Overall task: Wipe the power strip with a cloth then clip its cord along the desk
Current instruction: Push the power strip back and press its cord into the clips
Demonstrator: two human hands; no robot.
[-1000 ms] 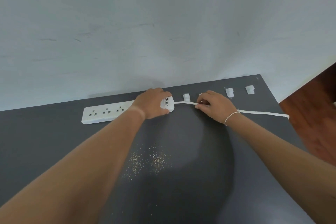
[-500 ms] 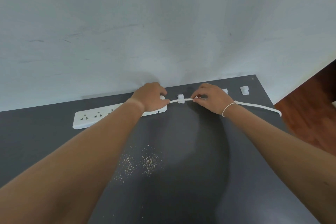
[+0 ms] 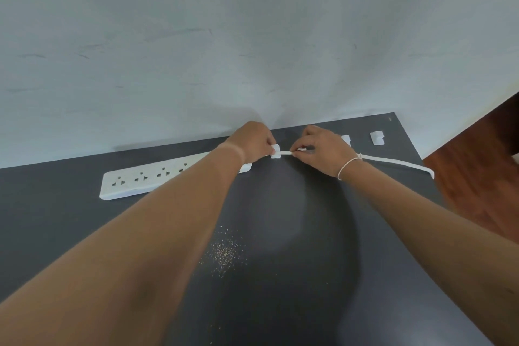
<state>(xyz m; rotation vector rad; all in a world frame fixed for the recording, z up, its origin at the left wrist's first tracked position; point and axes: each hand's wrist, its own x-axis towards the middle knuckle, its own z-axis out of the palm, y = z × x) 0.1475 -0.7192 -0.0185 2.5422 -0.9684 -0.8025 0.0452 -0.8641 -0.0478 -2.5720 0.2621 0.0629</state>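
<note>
We see both hands working at the far edge of the dark desk, close to the pale wall.

The left hand rests over the near end of the white power strip, fingers curled down onto the first clip, which sits just beyond its fingertips. We cannot tell whether the fingers pinch the clip or only press against it. The body of the power strip extends away from the left hand along the forearm, with its sockets facing up.

The right hand pinches the flat white cord between thumb and forefinger, just beside the first clip. A short stretch of cord runs taut between the two hands and passes through or across that clip; which of the two is not clear. Behind the right wrist, the cord continues across the desk and drops over the edge.

A second clip sits directly past the right hand's knuckles, partly hidden by them. A third clip lies further out on the same side, apart from the cord.

A thin white band circles the right wrist. A patch of fine pale specks lies on the desk between the forearms, nearer the left one.
</note>
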